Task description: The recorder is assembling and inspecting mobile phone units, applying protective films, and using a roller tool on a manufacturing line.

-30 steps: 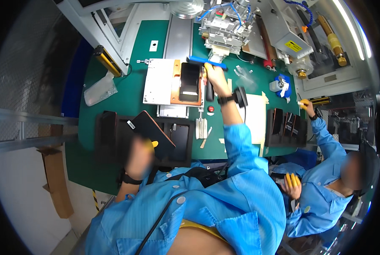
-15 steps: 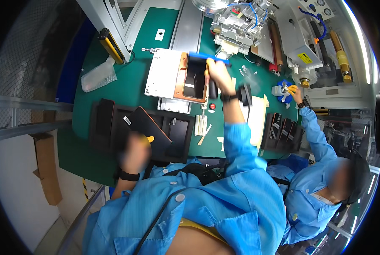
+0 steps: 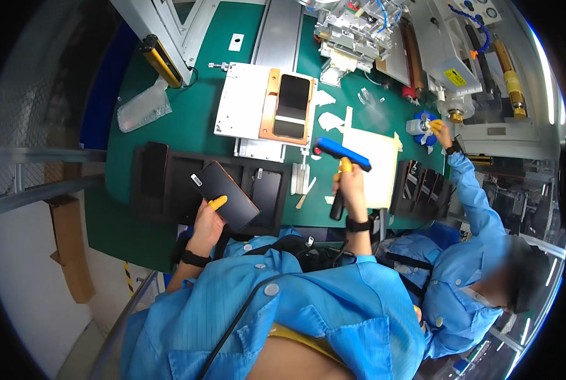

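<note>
My left hand (image 3: pixel 208 227), a yellow finger cot on its thumb, grips the lower left side of a dark phone-shaped panel (image 3: pixel 231 197). The panel has an orange edge and a small white label, and is tilted above a black foam tray (image 3: pixel 180 212). In my right hand (image 3: pixel 351 187) is the black handle of a blue roller (image 3: pixel 344 154), held near the right side of the table. Ahead of it, a phone (image 3: pixel 292 104) lies in an orange-brown frame (image 3: pixel 272 104) on a white plate (image 3: pixel 238 101).
A co-worker's hand (image 3: pixel 443 134) touches a small bottle (image 3: pixel 416 127) at the right. Metal machinery (image 3: pixel 352 38) stands at the back. On the green table are a clear plastic bag (image 3: pixel 145 113), a pale sheet (image 3: pixel 371 171), a small brush (image 3: pixel 305 193) and another foam tray (image 3: pixel 446 206).
My right hand has drawn the blue roller back from the framed phone, toward me and rightward, uncovering the phone. My left hand has moved slightly, still with the panel.
</note>
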A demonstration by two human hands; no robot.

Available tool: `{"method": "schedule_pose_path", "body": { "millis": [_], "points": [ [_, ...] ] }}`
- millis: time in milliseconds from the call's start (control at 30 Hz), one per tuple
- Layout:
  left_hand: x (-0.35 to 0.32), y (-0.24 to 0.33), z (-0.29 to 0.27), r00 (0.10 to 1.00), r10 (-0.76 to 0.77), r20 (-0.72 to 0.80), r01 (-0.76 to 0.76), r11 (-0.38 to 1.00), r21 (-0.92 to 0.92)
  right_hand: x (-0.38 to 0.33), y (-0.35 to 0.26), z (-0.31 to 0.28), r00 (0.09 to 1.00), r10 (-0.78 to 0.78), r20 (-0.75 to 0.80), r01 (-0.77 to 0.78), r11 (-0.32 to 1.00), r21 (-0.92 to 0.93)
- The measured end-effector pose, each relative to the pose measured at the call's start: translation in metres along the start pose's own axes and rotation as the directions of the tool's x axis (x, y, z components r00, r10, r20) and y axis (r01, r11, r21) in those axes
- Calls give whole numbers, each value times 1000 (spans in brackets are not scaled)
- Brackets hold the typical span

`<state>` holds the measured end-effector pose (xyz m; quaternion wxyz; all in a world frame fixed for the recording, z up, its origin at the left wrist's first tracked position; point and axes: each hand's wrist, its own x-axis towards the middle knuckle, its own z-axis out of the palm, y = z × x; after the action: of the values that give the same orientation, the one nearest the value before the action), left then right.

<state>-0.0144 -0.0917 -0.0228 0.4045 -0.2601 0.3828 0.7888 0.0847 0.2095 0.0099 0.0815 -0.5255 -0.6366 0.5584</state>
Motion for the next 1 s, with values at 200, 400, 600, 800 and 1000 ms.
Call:
{"method": "schedule_pose_path", "body": {
  "millis": [200,400,600,800,1000],
  "points": [
    [4,-14,-3,996,-75,-54,81,989,122,54,77,-23,914,240,-328,-105,920,379],
    [15,-22,-2,981,-164,-101,179,971,157,67,74,-25,927,-25,-374,-90,953,-288],
    [21,-18,1,979,-167,114,157,983,94,131,130,-92,871,90,-483,-109,994,-10],
    [26,-28,-3,960,-258,-113,278,932,234,69,159,-37,749,117,-652,-160,987,-7],
    [32,-44,-7,922,-377,-88,384,918,96,37,147,-14,711,261,-653,-365,931,-26]
  ]
}}
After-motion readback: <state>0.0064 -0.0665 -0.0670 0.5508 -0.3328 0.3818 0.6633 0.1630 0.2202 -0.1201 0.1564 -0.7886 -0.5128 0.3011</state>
